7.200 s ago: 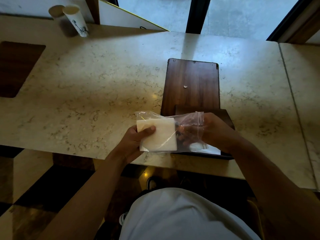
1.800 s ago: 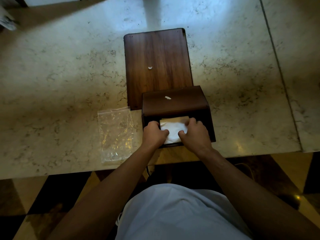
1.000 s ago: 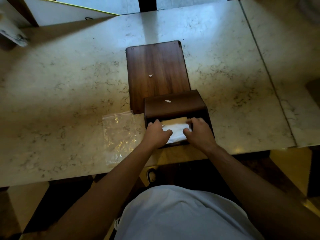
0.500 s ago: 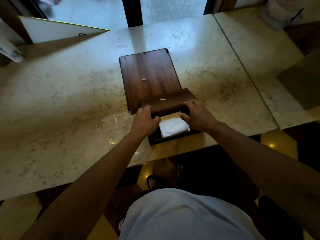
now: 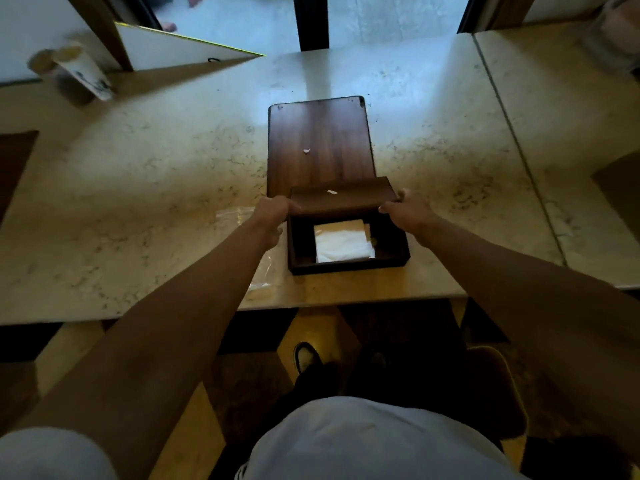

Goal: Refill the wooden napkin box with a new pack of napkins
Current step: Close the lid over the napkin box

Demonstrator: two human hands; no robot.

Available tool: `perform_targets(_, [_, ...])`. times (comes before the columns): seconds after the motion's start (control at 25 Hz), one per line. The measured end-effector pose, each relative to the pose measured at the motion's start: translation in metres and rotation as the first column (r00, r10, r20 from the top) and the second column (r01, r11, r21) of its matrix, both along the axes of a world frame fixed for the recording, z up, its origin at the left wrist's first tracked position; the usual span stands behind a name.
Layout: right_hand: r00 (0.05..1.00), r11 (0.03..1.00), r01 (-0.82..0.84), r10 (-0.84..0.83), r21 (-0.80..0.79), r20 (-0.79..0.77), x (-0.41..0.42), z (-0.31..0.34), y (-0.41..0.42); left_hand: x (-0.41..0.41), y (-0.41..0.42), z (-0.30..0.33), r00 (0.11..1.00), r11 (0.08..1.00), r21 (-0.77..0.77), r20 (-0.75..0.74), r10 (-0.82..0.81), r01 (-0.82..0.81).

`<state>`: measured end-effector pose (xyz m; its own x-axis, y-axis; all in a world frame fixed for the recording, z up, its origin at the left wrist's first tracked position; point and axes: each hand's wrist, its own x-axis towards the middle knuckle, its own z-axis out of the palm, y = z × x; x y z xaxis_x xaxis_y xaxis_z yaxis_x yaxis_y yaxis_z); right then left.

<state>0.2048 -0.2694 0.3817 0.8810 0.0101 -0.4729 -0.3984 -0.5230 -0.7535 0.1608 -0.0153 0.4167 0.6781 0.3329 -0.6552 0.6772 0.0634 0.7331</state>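
Both hands off the napkins (image 5: 343, 244) now, left hand (image 5: 273, 213) and right hand (image 5: 405, 209) gripping the box (image 5: 346, 230) at its far corners — refill looks done, box ready to move.

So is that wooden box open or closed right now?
Open. The wooden box shows white napkins inside; its lid covers only the far end.

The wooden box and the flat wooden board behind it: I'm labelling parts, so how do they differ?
The wooden box is deep and hollow, with white napkins inside; the flat wooden board is a thin slab bearing only a small white scrap. The box sits at the table's near edge, the board farther back. The left hand and right hand grip the box's sides; neither touches the board. Both are dark wood.
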Motion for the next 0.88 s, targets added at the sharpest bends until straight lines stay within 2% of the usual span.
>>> perform_targets(0.2, [0.992, 0.969, 0.108, -0.089, 0.223, -0.094, 0.003, -0.001, -0.013, -0.001, -0.011, 0.002, 0.983, 0.977, -0.109, -0.012, 0.183, -0.183])
perform_targets(0.28, [0.978, 0.927, 0.190, -0.149, 0.325, -0.147, 0.002, -0.004, -0.013, 0.000, -0.010, -0.002, 0.974, 0.960, -0.171, -0.002, 0.226, -0.223])
perform_targets(0.36, [0.962, 0.896, 0.256, -0.200, 0.362, -0.185, 0.003, -0.006, -0.013, 0.000, -0.007, -0.006, 0.969, 0.943, -0.229, -0.001, 0.247, -0.241])
perform_targets(0.52, [0.942, 0.874, 0.321, -0.253, 0.366, -0.222, 0.006, -0.011, -0.010, -0.001, -0.004, -0.013, 0.977, 0.944, -0.261, 0.005, 0.212, -0.203])
perform_targets(0.68, [0.898, 0.876, 0.416, -0.354, 0.245, -0.260, 0.013, -0.017, -0.006, 0.007, -0.013, -0.009, 0.979, 0.956, -0.213, 0.005, 0.205, -0.200])
perform_targets(0.8, [0.898, 0.893, 0.405, -0.349, 0.194, -0.270, 0.015, -0.022, -0.008, 0.007, -0.006, -0.016, 0.973, 0.925, -0.310, -0.003, 0.231, -0.220])
perform_targets(0.88, [0.904, 0.903, 0.389, -0.336, 0.184, -0.263, 0.014, -0.025, -0.011, 0.008, -0.002, -0.019, 0.980, 0.926, -0.323, -0.021, 0.200, -0.196])
